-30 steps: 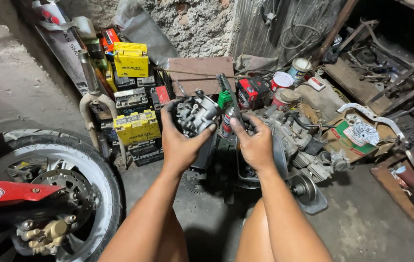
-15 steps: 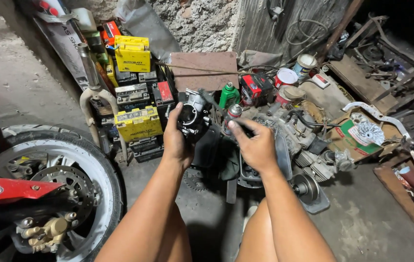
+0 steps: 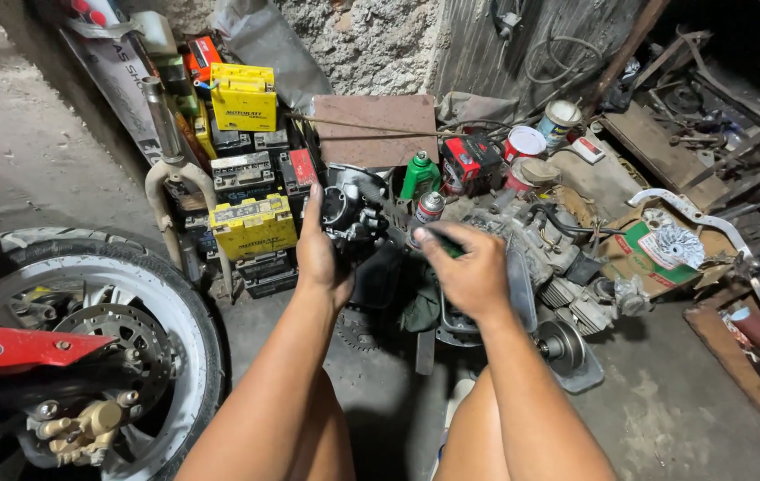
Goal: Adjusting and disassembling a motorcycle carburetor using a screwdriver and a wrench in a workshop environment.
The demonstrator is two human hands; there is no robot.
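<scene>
My left hand point(image 3: 322, 254) grips a dark metal carburettor point(image 3: 351, 209), held upright in front of me. My right hand point(image 3: 467, 267) is closed around a tool with a green handle point(image 3: 445, 245) whose tip points left at the carburettor; most of the tool is hidden by my fingers. Both hands hover above a dark tray and a greasy engine block point(image 3: 544, 258) on the floor. My bare knees fill the bottom of the view.
A motorcycle front wheel point(image 3: 86, 338) with brake disc and red fender stands at the left. Yellow and black batteries point(image 3: 251, 223) are stacked behind it. A green bottle point(image 3: 420, 174), spray can point(image 3: 430, 207), paint tins point(image 3: 522, 142) and scrap parts crowd the back wall and right side.
Both hands have risen and moved slightly apart. The carburettor has turned in my left hand, and my right hand has shifted right with the green-handled tool.
</scene>
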